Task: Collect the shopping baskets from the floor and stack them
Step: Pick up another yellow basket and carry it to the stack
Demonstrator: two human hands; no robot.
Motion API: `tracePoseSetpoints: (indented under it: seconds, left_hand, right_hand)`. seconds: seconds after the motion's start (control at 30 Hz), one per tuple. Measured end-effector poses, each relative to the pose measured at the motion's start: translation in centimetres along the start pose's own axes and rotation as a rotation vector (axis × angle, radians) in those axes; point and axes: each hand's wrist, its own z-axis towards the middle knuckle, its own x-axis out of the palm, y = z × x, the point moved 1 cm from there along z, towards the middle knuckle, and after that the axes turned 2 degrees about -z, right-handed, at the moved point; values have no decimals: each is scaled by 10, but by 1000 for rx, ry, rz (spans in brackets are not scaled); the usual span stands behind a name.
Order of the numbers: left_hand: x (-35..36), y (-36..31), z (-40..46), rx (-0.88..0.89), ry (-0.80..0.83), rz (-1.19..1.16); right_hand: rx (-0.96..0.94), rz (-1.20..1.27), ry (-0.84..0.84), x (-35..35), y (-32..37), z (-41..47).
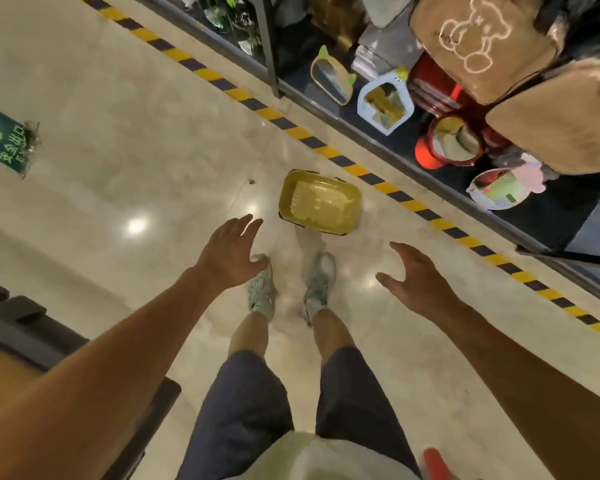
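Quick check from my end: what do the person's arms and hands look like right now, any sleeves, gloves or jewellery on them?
Both arms are bare as far as the view reaches: no sleeves show. The left hand and right hand wear no gloves, and no watch, ring or band shows on either.

Shoes (291, 285) motion-blurred; red object (437, 464) cut off at bottom edge.

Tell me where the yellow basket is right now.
In the head view, the yellow basket sits upright on the floor just ahead of the person's shoes, beside the striped floor tape.
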Motion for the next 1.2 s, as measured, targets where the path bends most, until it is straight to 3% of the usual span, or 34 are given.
tracePoseSetpoints:
  seconds: [0.37, 0.53, 0.73, 0.9, 1.0, 1.2]
  left_hand:
    - [158, 74, 189, -10, 233, -125]
    - [215, 98, 267, -46, 200, -256]
    - [265, 111, 350, -11, 29, -513]
    - [287, 109, 375, 91, -106, -743]
    - [281, 99, 367, 43, -151, -772]
    - [221, 80, 321, 2, -87, -902]
  right_hand:
    - [162, 178, 51, 161, -76, 187]
    - [167, 263, 49, 218, -113, 278]
    - [139, 649, -49, 269, -138, 371]
    - [70, 672, -181, 287, -139, 400]
    - [37, 692, -219, 282, -132, 397]
    - [-115, 726, -243, 236, -105, 339]
